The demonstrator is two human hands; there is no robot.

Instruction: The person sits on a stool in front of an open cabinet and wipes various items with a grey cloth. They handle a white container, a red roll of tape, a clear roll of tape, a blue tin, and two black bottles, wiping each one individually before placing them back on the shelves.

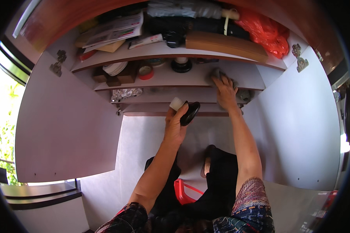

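My left hand [175, 123] is closed around a glossy black rounded object [190, 113]. A white ribbed piece [176, 103] sticks up beside the thumb; whether the two are joined I cannot tell. My right hand [225, 93] reaches onto the cabinet's second shelf [198, 77], its fingers pressing a crumpled grey cloth [218, 73] against the board near the right end. The hand covers part of the cloth. On the same shelf, left of the cloth, stands a round black item with a white top [181, 66]. Farther left is a roll of red tape [146, 72].
Wide white doors, the left [66, 124] and right [299, 124], hang open on both sides. Papers [116, 31], a brown box [225, 44] and a red plastic bag [266, 33] fill the top shelf. Crinkled foil [126, 93] lies lower left. A red stool [184, 193] shows between my legs.
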